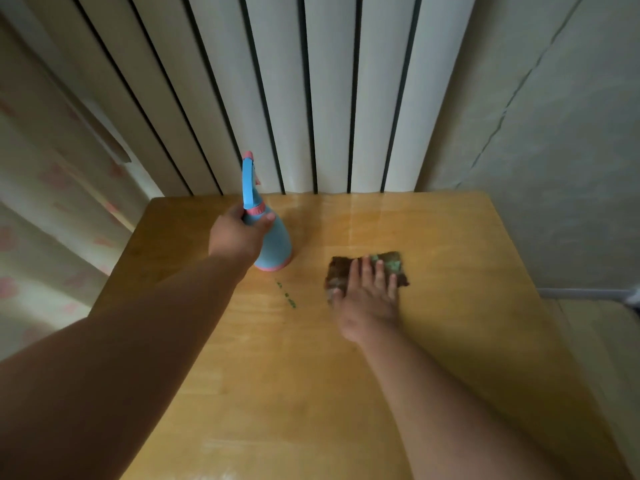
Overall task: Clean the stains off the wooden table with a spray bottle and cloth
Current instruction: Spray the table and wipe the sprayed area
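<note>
L hand (239,237) grips spray bottle (277,249) nr table (433,358) far edge; R hand (369,303) fingers (354,271) flat on cloth (393,264).

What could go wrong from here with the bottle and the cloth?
1. The left hand grips the spray bottle high at its neck, so it may tip or slip.
2. The green stains lie between bottle and cloth; the right hand, flat on the cloth, might knock the bottle when sweeping toward them.
</note>
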`<move>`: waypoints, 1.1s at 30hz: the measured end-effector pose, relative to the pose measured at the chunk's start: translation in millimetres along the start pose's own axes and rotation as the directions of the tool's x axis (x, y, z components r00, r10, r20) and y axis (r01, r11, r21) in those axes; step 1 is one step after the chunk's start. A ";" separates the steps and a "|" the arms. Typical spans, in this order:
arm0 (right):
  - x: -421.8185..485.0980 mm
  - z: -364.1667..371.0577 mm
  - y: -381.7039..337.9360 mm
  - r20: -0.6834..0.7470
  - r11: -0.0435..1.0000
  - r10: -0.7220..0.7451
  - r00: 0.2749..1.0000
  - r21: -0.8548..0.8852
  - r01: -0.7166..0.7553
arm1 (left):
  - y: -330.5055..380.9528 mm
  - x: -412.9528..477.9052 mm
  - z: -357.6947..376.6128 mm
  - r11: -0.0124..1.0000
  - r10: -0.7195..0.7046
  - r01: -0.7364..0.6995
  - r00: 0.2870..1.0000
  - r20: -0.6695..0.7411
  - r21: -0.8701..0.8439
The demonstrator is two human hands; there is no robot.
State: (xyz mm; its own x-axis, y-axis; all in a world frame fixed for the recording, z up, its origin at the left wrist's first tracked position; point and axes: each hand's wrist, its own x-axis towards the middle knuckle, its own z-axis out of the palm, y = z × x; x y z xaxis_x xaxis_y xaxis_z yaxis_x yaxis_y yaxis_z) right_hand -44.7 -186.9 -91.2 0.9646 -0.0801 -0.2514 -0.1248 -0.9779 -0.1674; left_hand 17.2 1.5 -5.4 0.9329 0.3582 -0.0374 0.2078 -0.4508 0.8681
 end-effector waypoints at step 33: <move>79.3 -11.6 -49.0 -0.013 0.974 -0.226 0.974 0.022 0.227 | -8.6 13.0 -2.0 0.983 0.115 -0.120 0.992 0.046 0.136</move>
State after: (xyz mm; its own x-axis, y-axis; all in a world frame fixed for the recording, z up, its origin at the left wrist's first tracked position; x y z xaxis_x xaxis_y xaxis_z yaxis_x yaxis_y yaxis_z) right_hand 40.6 -147.5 -91.9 0.9706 0.1410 -0.1949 0.0920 -0.9662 -0.2410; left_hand 27.0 11.7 -12.3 0.9632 0.2657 0.0395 0.1325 -0.5977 0.7907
